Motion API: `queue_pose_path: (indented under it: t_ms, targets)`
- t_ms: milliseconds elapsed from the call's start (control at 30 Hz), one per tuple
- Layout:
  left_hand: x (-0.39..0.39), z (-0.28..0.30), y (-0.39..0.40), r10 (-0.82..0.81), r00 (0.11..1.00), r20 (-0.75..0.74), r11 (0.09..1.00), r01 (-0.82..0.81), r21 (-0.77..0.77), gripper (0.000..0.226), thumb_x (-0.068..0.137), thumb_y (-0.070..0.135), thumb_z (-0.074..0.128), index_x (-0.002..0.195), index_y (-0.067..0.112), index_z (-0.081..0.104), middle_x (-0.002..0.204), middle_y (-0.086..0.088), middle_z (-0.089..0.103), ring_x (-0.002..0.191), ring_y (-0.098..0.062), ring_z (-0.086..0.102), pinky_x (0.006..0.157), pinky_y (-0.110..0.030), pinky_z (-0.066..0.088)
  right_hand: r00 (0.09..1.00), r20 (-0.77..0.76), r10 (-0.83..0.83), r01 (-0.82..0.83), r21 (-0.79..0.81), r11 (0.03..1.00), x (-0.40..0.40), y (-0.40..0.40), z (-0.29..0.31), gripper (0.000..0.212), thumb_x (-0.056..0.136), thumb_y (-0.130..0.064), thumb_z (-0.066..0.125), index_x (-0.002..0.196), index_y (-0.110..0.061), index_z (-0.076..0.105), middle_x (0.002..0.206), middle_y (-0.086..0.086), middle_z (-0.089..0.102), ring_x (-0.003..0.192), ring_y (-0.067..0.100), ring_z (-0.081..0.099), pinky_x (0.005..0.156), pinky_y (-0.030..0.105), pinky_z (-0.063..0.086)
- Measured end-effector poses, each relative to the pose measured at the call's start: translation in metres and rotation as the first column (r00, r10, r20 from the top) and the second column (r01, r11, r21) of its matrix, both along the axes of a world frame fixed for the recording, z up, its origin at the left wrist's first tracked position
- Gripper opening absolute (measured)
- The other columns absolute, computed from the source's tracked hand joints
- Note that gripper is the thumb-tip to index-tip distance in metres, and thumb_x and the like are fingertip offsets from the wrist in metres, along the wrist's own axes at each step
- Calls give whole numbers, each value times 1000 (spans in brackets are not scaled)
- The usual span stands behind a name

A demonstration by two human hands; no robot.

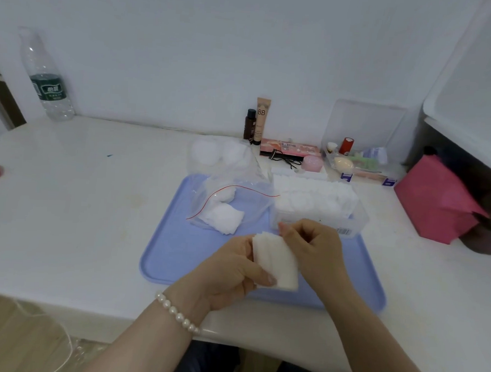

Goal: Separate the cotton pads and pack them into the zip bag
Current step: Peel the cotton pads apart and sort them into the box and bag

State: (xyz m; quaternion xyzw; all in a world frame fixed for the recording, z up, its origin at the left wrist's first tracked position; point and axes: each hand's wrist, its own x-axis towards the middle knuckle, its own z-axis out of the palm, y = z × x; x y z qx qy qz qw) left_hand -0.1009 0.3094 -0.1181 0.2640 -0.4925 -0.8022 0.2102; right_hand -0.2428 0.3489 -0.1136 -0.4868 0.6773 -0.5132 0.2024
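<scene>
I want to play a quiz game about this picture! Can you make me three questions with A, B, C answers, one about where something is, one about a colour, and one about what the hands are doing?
1. Where is the zip bag?
A. On the tray
B. On the floor
C. Inside the pink bag

2. What colour is the tray?
A. Green
B. Blue
C. Yellow

3. What is the left hand doing?
A. Lying flat on the table
B. Lifting the bottle
C. Holding a stack of pads

Answers:
1. A, the bag lies on the far part of the tray with some pads inside it.
2. B, its bare rim and floor are pale blue.
3. C, its thumb and fingers grip the stack while the right hand pinches at the stack's top.
</scene>
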Motion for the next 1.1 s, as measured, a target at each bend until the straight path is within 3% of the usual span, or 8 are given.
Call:
queue_pose_path:
  t_ms: [200, 333, 467, 667, 867, 933, 1000, 1100]
  targets:
    - [-4, 0, -7, 90, 996, 12, 993, -91, 74, 62, 61, -2, 54, 122, -9, 49, 110, -25, 63, 99, -35, 64, 76, -40, 57, 969, 146, 201, -209, 41, 977, -4, 7, 10, 33, 69, -51, 63, 67, -19, 67, 63, -5, 63, 59, 7, 54, 56, 18, 45]
    - [-11, 6, -4, 104, 994, 30, 995, -103, -16, 25, 77, -9, 60, 98, 2, 60, 87, -11, 70, 79, -20, 68, 64, -30, 56, 976, 45, 211, -215, 139, 967, -8, 8, 4, 5, 83, -26, 67, 80, -27, 70, 78, -8, 69, 74, 7, 62, 65, 18, 49]
    - [-20, 7, -6, 209, 975, 73, 975, -202, -92, 41, 77, -12, 65, 111, 9, 53, 89, -10, 72, 83, -24, 68, 72, -35, 56, 974, 195, 113, -125, 51, 991, -15, 10, 11, 25, 89, -23, 59, 71, -8, 67, 51, -14, 56, 49, 0, 48, 47, 11, 38]
    - [-45, 16, -13, 258, 953, 156, 901, -179, -396, 61, 53, 28, 79, 106, 25, 50, 75, 1, 69, 75, -14, 66, 64, -23, 51, 886, 359, 293, -379, 197, 904, -44, 22, 34, 45, 63, -36, 80, 92, -3, 70, 73, 5, 63, 61, 9, 53, 53, 22, 40]
    - [-96, 32, -16, 211, 967, 145, 819, -94, -567, 66, 58, 9, 88, 110, 20, 47, 82, 3, 53, 73, -8, 54, 54, -13, 46, 932, 357, 66, -147, 205, 968, -83, 14, 40, 35, 81, -22, 68, 92, 11, 62, 88, 21, 69, 77, 30, 67, 72, 43, 55]
    - [-110, 39, -22, 242, 963, 118, 788, -124, -603, 61, 63, 11, 86, 109, 22, 47, 88, 4, 53, 72, -4, 54, 56, -14, 47, 971, 233, -56, 20, 153, 988, -96, 7, 47, 33, 86, -22, 65, 85, 11, 60, 78, 23, 65, 63, 21, 66, 59, 36, 55]
    - [-120, 42, -33, 334, 939, 77, 669, -178, -722, 51, 70, 20, 82, 109, 22, 49, 93, 5, 57, 74, -3, 55, 66, -17, 48, 973, 18, -229, 228, 43, 973, -114, 1, 56, 31, 84, -23, 67, 70, 3, 57, 62, 12, 57, 39, 6, 53, 40, 23, 42]
    - [-126, 34, -49, 434, 894, 108, 203, 19, -979, 26, 90, 29, 59, 112, 15, 61, 110, 0, 65, 102, -17, 55, 90, -29, 41, 942, -132, -309, 315, 29, 949, -136, -10, 57, 25, 78, -24, 74, 64, -13, 56, 64, 1, 57, 32, 3, 50, 34, 18, 36]
